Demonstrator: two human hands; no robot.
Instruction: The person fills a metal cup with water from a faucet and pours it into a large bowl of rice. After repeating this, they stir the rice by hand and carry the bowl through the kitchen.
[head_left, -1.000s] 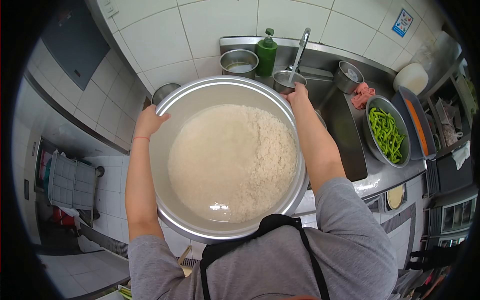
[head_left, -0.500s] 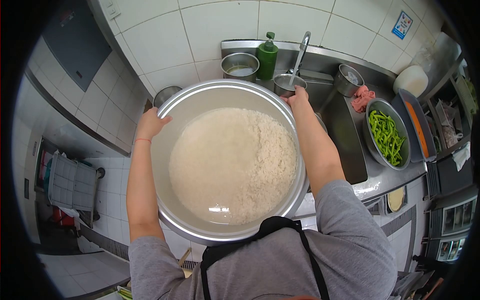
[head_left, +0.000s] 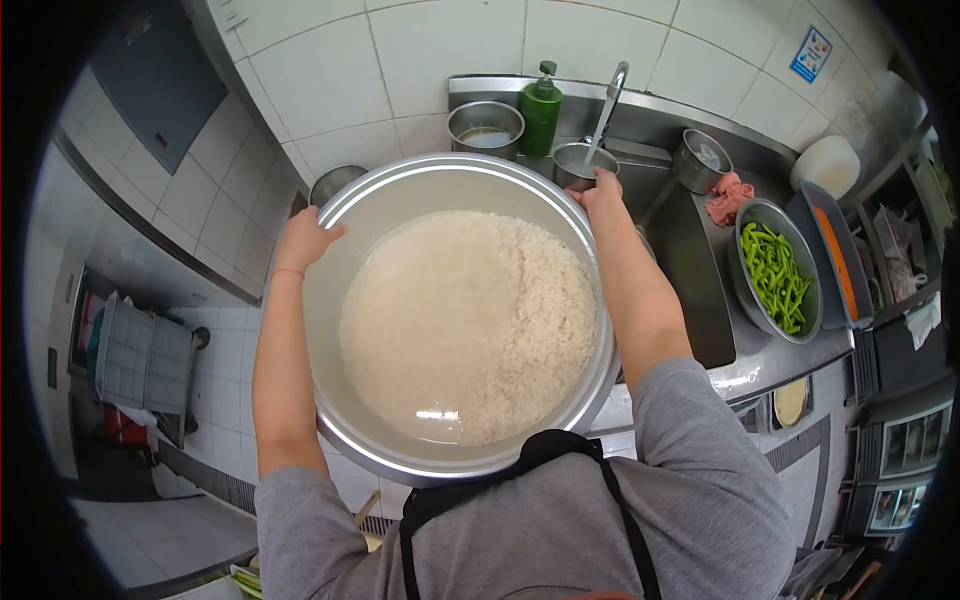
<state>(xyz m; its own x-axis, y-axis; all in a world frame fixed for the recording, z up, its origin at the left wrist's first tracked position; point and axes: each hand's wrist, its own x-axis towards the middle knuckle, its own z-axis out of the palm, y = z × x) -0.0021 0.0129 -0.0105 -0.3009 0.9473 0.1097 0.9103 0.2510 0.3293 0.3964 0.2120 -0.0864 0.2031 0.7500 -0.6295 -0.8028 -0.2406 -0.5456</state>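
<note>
A large silvery metal pot (head_left: 330, 390) fills the middle of the view, close against the black apron (head_left: 545, 450). Inside it lies white rice (head_left: 555, 330), heaped above the surface on the right, while cloudy water (head_left: 420, 310) covers the left side. My left hand (head_left: 307, 240) is closed over the pot's left rim, thumb on the inner side. On the upper right of the rim my right hand (head_left: 602, 192) grips too, its fingers partly hidden. Just beyond that hand, water runs from a faucet (head_left: 606, 110) into a small metal container (head_left: 572, 162).
A sink basin (head_left: 690, 270) lies to the right. Past it are a pink cloth (head_left: 728, 199), a bowl of green peppers (head_left: 775, 275) and a dark tray (head_left: 812, 215). A green pump bottle (head_left: 540, 115) and metal pot (head_left: 486, 128) stand behind. At far left is a grey cart (head_left: 145, 355).
Both hands keep their hold on the pot's rim. The pot and its contents look nearly the same; the surroundings have shifted slightly in the view.
</note>
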